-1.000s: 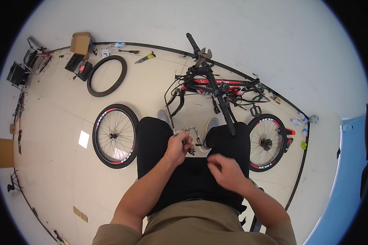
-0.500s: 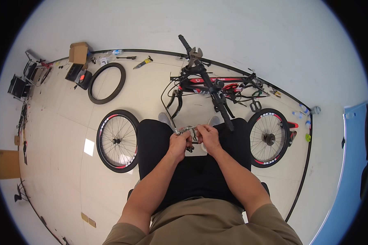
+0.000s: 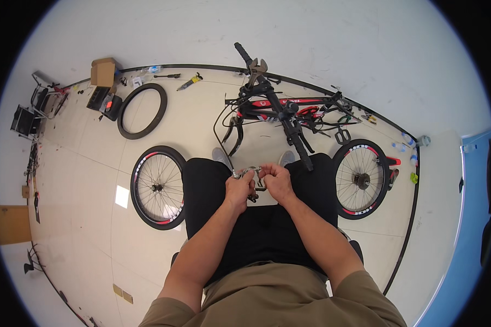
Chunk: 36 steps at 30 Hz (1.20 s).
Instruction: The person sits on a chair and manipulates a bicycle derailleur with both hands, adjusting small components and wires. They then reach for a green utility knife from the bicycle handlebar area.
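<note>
My left hand (image 3: 238, 192) is closed around a small silver and black metal bike part (image 3: 252, 172), held between my knees on the end of a dark cable (image 3: 225, 148). My right hand (image 3: 277, 185) pinches the same part from its right side, fingers bent. Just beyond them is a disassembled black and red bicycle frame (image 3: 276, 102), its handlebar (image 3: 300, 150) angled toward my right knee. An adjustable wrench (image 3: 257, 69) rests up on the handlebar area. What exactly the metal part is, I cannot make out.
Wheels lie at left (image 3: 157, 188) and right (image 3: 361, 180). Farther back are a loose tyre (image 3: 157, 114), cardboard box (image 3: 102, 71), yellow-handled tool (image 3: 189, 82), folded chair (image 3: 24, 121) and bottles (image 3: 398, 146). Black-trimmed white walls curve around the floor; a blue panel (image 3: 469, 196) stands at right.
My right hand has moved up from over my right thigh and taken hold of the metal part beside my left hand. The view has shifted slightly.
</note>
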Tool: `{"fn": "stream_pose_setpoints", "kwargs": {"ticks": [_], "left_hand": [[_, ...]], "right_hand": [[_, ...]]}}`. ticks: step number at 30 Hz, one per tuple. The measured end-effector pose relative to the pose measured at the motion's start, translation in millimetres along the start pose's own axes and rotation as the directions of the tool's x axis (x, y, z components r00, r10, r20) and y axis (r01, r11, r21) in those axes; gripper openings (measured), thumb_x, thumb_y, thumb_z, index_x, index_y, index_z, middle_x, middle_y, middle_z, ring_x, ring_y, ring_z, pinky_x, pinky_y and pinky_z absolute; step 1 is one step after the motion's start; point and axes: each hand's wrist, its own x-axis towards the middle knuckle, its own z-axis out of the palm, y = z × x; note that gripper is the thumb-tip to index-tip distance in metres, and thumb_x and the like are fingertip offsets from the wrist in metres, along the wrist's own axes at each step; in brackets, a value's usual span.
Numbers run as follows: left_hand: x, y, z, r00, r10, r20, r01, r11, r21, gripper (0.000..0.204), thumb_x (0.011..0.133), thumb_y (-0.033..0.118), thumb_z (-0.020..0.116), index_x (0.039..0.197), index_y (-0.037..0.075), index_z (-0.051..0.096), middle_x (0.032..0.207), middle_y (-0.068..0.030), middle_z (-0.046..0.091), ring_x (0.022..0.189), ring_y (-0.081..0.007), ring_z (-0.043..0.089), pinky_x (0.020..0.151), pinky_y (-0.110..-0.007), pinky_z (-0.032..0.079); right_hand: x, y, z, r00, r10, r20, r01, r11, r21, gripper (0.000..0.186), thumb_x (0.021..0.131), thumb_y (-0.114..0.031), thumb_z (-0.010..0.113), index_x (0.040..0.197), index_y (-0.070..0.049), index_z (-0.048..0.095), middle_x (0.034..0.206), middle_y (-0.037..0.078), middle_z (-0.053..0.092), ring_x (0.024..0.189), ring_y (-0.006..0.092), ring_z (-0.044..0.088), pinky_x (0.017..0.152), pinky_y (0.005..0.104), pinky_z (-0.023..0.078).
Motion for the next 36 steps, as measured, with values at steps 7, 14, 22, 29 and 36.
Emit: {"fn": "stream_pose_setpoints", "kwargs": {"ticks": [7,14,22,29,36], "left_hand": [[2,-2,-2,1.0,0.006,-0.01,-0.006,1.0,0.013,0.016,0.094,0.018,0.066,0.097,0.006,0.057,0.061,-0.0008,0.05,0.047,-0.0121,0.041,0.05,-0.031,0.042],[3,-8,-1,0.996,0.082,-0.047,-0.077,0.991,0.112,0.011,0.093,0.013,0.064,0.097,0.005,0.059,0.064,-0.0011,0.054,0.05,-0.0113,0.048,0.048,-0.028,0.041],[2,-10,8,0.973,0.207,-0.098,-0.168,0.936,0.31,0.014,0.091,0.016,0.066,0.09,0.002,0.064,0.066,-0.0032,0.061,0.05,-0.0103,0.053,0.045,-0.026,0.041],[1,-7,10,0.969,0.193,-0.156,-0.138,0.942,0.306,0.019,0.091,0.02,0.067,0.089,0.001,0.065,0.065,-0.0051,0.06,0.047,-0.0125,0.054,0.043,-0.028,0.043],[-5,-1,13,0.97,0.183,-0.163,-0.125,0.941,0.315,0.021,0.091,0.02,0.067,0.087,0.0,0.065,0.065,-0.0065,0.06,0.047,-0.0139,0.055,0.043,-0.029,0.044]], "right_hand": [[2,-4,-8,0.992,0.11,0.064,-0.09,0.96,-0.264,0.031,0.079,0.007,0.048,0.103,0.002,0.067,0.087,0.005,0.068,0.073,0.0103,0.06,0.065,0.0248,0.048],[-1,-6,1,0.998,0.031,0.056,-0.033,0.999,0.042,0.035,0.079,0.006,0.05,0.11,0.003,0.066,0.087,0.007,0.069,0.067,0.0088,0.057,0.06,0.0237,0.047],[3,-11,-1,0.996,0.086,0.025,-0.088,0.995,0.055,0.024,0.089,-0.006,0.062,0.11,0.004,0.067,0.088,0.006,0.069,0.07,0.0089,0.059,0.064,0.023,0.049],[3,-9,-1,0.997,0.075,0.022,-0.075,0.997,0.017,0.021,0.091,-0.009,0.063,0.108,0.003,0.069,0.083,0.003,0.068,0.069,0.0078,0.058,0.063,0.0227,0.048],[2,-14,-3,0.997,0.077,0.032,-0.076,0.997,-0.023,0.02,0.092,-0.007,0.062,0.108,0.003,0.069,0.088,0.005,0.07,0.07,0.0088,0.06,0.066,0.0238,0.05]]}}
